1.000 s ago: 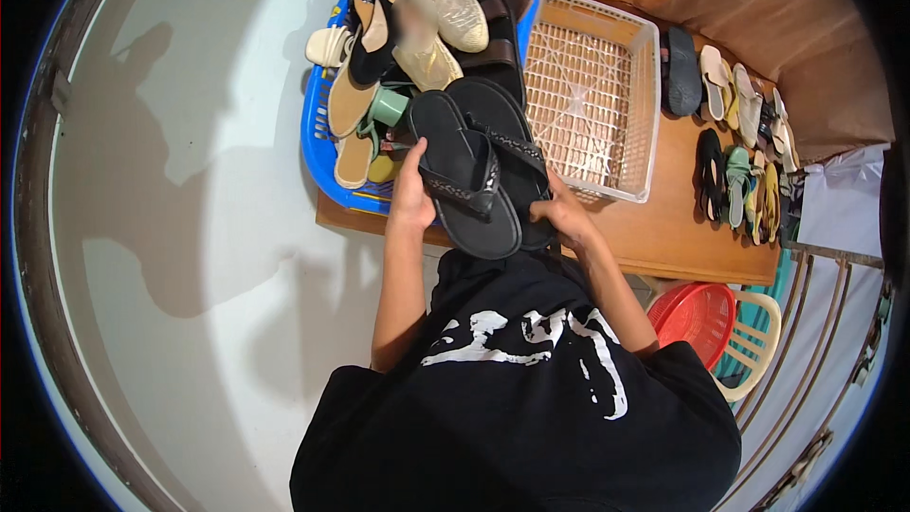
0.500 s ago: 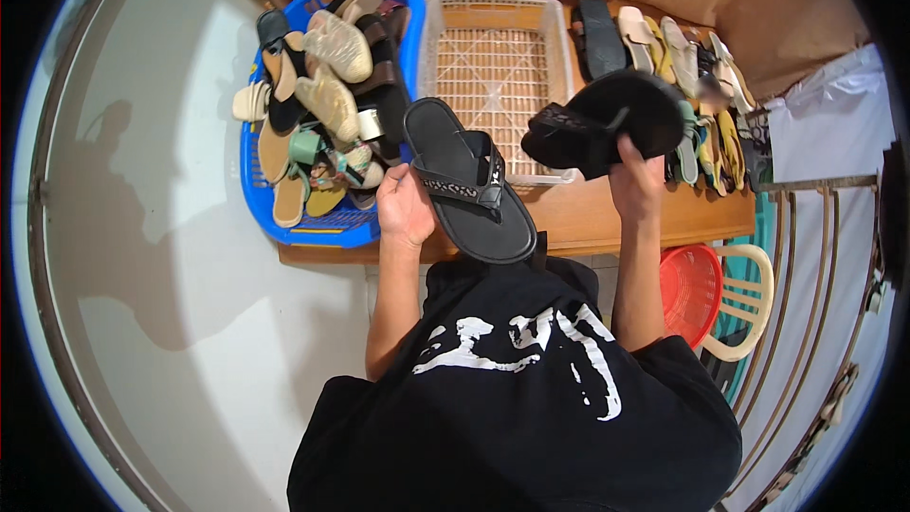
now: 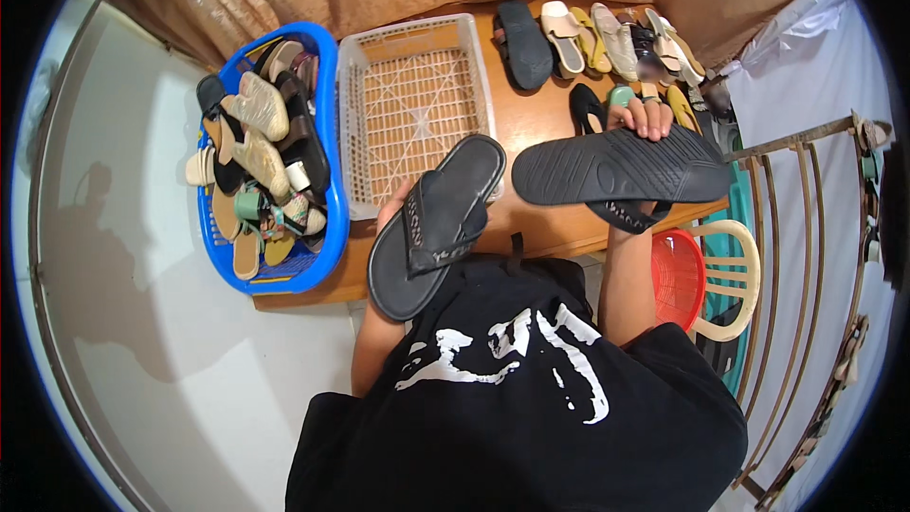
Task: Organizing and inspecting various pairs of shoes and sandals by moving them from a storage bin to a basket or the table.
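A black flip-flop (image 3: 438,228) with a patterned strap, its footbed up, is held by my left hand (image 3: 396,201), which it mostly covers. In my right hand (image 3: 643,119) is a second black flip-flop (image 3: 607,169), turned so that its ridged sole faces up and its strap hangs below. The fingers of that hand fold over the sole's far edge. Both flip-flops are above the near side of the wooden table (image 3: 559,228), apart from each other.
On the left stands a blue basket (image 3: 330,218) heaped with sandals and shoes. Beside it is a clear plastic crate (image 3: 483,66). Several pairs line the table's far right, among them a black slipper (image 3: 523,45). A red basket (image 3: 675,280) sits on a cream chair (image 3: 735,275) at right.
My right hand has flipped its flip-flop from footbed to sole. The left flip-flop has turned, its upper end now leaning right. The view has shifted, so the table's things appear further left.
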`<state>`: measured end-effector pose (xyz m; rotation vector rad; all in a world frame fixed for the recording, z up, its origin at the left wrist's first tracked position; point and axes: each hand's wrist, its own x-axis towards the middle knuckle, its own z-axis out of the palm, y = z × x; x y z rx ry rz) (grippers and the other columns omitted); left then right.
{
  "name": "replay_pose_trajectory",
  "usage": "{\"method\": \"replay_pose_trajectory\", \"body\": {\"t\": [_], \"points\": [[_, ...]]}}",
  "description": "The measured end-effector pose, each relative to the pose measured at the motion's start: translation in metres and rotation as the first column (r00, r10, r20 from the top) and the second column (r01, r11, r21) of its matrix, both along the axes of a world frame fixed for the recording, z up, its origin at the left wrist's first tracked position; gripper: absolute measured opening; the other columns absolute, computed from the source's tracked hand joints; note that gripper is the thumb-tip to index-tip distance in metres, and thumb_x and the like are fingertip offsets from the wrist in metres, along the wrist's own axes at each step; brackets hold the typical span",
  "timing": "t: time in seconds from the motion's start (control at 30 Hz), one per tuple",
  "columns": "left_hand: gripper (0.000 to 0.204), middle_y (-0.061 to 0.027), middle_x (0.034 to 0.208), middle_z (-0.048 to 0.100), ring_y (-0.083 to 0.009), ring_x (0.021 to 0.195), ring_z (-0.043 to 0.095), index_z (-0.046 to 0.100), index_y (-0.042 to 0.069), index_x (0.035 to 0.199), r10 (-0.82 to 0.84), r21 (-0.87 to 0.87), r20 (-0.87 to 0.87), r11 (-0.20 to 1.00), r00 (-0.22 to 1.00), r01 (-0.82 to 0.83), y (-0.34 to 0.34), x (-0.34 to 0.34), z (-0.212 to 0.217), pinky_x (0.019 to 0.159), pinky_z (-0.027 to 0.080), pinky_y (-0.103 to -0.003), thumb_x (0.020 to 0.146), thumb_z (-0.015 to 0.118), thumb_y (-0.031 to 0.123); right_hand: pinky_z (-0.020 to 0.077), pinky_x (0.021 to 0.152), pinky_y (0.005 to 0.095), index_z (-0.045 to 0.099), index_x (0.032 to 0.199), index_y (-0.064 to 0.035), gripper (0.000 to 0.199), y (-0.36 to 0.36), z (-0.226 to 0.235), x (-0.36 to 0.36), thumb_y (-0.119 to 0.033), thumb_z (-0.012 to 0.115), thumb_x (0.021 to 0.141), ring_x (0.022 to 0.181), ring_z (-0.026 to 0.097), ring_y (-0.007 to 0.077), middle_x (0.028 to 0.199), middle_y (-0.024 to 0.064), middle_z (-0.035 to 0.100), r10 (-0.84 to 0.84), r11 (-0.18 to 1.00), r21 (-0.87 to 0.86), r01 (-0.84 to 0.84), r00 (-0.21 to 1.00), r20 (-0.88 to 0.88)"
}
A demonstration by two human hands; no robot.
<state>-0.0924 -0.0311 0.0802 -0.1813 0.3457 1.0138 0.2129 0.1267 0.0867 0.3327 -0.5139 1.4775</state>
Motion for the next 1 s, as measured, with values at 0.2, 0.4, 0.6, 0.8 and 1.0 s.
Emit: {"method": "replay_pose_trajectory", "body": {"t": [0.2,0.4,0.6,0.8,1.0], "points": [[0.047,-0.0234,0.112,0.071,-0.0392,0.087,0.074,0.061,-0.003,0.126,0.007,0.018,-0.141,1.0,0.99,-0.005,0.012,0.019,-0.014,0.075,0.063,-0.053,0.103,0.042,0.034,0.0344,0.073,0.0249,0.053,0.08,-0.0126,0.016,0.014,-0.007,-0.023,-0.013,0.061,0.094,0.069,0.044,0.009,0.067,-0.0046,0.047,0.148,0.989,0.005,-0.148,0.986,-0.075],[0.052,-0.0248,0.11,0.069,-0.0361,0.085,0.073,0.06,-0.003,0.125,-0.213,-0.019,-0.247,0.976,0.945,0.215,0.014,0.027,-0.023,0.075,0.063,-0.043,0.099,0.044,0.039,0.0341,0.073,0.0247,0.051,0.082,-0.013,0.017,0.017,-0.016,-0.037,-0.016,0.059,0.096,0.069,0.045,0.0085,0.067,-0.0049,0.047,0.228,0.973,-0.013,-0.229,0.971,-0.072],[0.042,-0.0218,0.108,0.071,-0.0368,0.089,0.073,0.063,0.002,0.123,-0.141,-0.063,-0.573,0.99,0.807,0.127,0.008,0.034,-0.013,0.076,0.063,-0.047,0.1,0.05,0.035,0.0337,0.075,0.0266,0.049,0.08,-0.0137,0.024,0.006,-0.024,-0.041,-0.027,0.055,0.099,0.065,0.043,0.0091,0.065,-0.0048,0.046,0.28,0.95,-0.092,-0.297,0.946,-0.161],[0.041,-0.0196,0.103,0.074,-0.0366,0.087,0.074,0.066,0.002,0.119,0.142,0.132,-0.73,0.989,0.668,-0.066,-0.001,0.051,-0.027,0.075,0.064,-0.051,0.103,0.045,0.034,0.0313,0.072,0.0304,0.046,0.07,-0.0124,0.054,-0.026,-0.007,-0.069,-0.05,0.032,0.107,0.059,0.038,0.0109,0.06,-0.003,0.043,0.205,0.975,-0.086,-0.207,0.978,-0.037],[0.041,-0.0189,0.104,0.074,-0.0364,0.088,0.074,0.067,0.003,0.12,0.629,0.633,-0.769,0.774,0.111,-0.004,-0.026,0.064,-0.052,0.077,0.063,-0.051,0.103,0.045,0.034,0.0413,0.104,0.0536,0.061,0.105,0.0008,0.066,-0.025,0.008,-0.027,-0.06,0.037,0.097,0.113,0.053,0.0378,0.105,0.0202,0.06,0.401,0.85,-0.45,-0.273,0.89,0.218]]}}
